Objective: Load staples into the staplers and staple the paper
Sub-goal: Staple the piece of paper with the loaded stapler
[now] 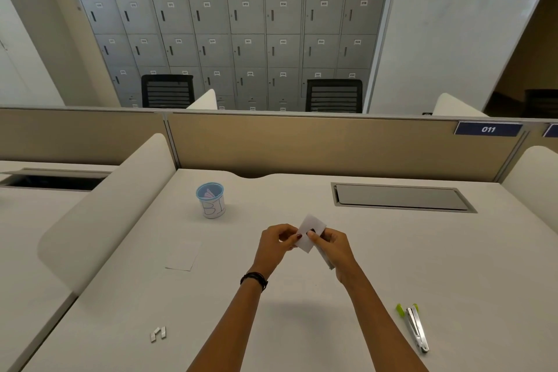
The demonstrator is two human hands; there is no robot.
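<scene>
1. Here, above the middle of the white desk (pixel 302 326), your left hand (pixel 276 243) pinches the left edge of a small white paper (pixel 311 231) between thumb and fingertips.
2. Your right hand (pixel 333 246) is curled round a grey stapler (pixel 329 261), which the paper and your palm mostly hide.
3. A second stapler (pixel 416 328), swung open and green at one end, lies on the desk beside your right forearm.
4. Two staple strips (pixel 158 334) lie at near left. Another sheet (pixel 182 254) and a blue-rimmed cup (pixel 210 200) sit farther back.
</scene>
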